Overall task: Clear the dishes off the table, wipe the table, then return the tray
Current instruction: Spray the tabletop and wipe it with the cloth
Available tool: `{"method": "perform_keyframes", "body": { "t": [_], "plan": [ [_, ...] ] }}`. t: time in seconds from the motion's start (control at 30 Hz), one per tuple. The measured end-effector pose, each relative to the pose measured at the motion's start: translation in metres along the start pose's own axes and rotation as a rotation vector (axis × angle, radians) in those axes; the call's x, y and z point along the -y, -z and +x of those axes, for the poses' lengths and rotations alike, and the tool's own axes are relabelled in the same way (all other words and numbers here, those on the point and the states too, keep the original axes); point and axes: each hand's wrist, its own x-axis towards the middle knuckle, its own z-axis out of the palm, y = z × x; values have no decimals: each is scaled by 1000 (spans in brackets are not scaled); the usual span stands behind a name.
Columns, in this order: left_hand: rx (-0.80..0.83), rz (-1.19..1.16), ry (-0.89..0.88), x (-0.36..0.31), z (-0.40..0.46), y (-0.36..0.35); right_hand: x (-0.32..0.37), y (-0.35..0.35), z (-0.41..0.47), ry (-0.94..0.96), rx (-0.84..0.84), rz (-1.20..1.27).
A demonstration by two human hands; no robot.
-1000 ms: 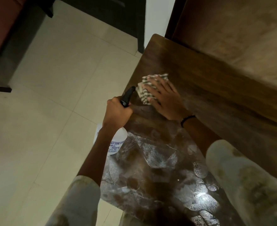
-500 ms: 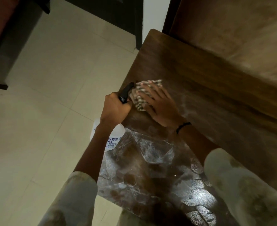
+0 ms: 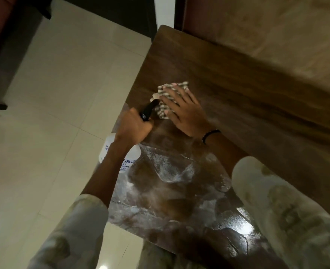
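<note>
You are in the wiping step: no dishes show on the part of the wooden bench (image 3: 228, 78) in view, and no tray is visible either. Your right hand (image 3: 183, 113) lies flat on a folded checked cloth (image 3: 167, 98), which sits on the bench near its left edge. The fingers (image 3: 174, 94) of that hand are straight and spread apart, pressing down on the cloth rather than gripping it. A dark band circles that wrist. Your left hand (image 3: 133, 127) is clamped around the neck of a white spray bottle (image 3: 121, 154), fingers curled tight; the black nozzle (image 3: 148, 110) points toward the cloth, just beside it. The bottle body hangs past the bench edge, over the pale tiled floor (image 3: 53, 113). Nearer you, the bench surface looks glossy and patchy with reflected light. The next move likely calls for sweeping the cloth across the unwiped wood toward the far side, keeping the palm pressed down.
</note>
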Motion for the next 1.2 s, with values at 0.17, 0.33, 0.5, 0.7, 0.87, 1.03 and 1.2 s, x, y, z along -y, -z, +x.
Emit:
{"method": "perform_keyframes", "body": {
  "t": [0.17,0.33,0.5,0.7,0.87,1.03,1.2],
  "plan": [
    [46,8,13,-18,-28,-30,-56,19,-17,-268,-14,0],
    [185,7,-13,-31,-51,-62,-86,34,-68,-451,-57,26],
    [219,10,0,-49,-62,-81,-86,35,-117,-516,-67,36],
    [127,17,19,-50,-62,-85,-80,33,-117,-550,-62,40],
    [46,-49,48,-52,-62,-77,-56,31,-93,-542,-24,58],
    [0,-115,60,-52,-70,-69,-6,14,-65,-279,47,34],
    [8,-93,26,-43,-80,-71,-1,8,-105,-58,34,57]
  ]
}}
